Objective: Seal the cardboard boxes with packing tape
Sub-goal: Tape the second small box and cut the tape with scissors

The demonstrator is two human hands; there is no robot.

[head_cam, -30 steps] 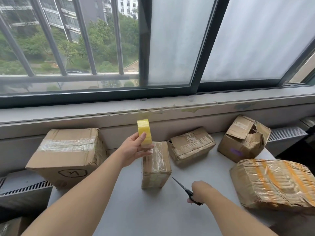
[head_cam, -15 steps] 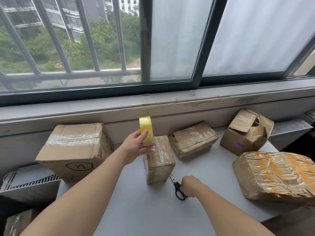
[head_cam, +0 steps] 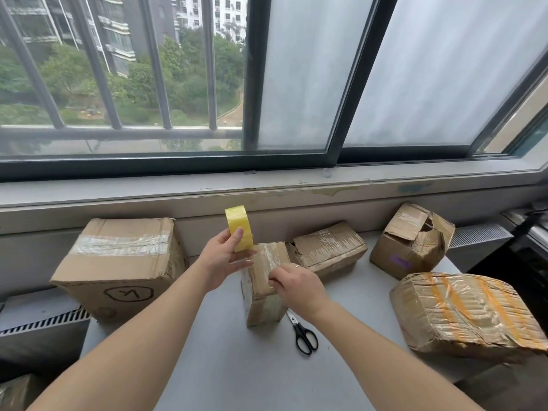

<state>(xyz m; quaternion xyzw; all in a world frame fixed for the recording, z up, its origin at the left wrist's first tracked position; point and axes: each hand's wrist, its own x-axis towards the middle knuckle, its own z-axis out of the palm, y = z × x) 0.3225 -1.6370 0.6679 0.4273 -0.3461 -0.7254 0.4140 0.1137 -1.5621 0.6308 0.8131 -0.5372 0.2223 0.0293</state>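
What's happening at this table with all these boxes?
A person is taping up cardboard boxes at a table by the window. The left hand holds up a yellow roll of packing tape, while the right hand rests on top of the small upright box in the middle, fingers pinched as if at the tape's end. Black-handled scissors lie on the table beside that box. Four other boxes sit around it; the torn box at the back right looks open.
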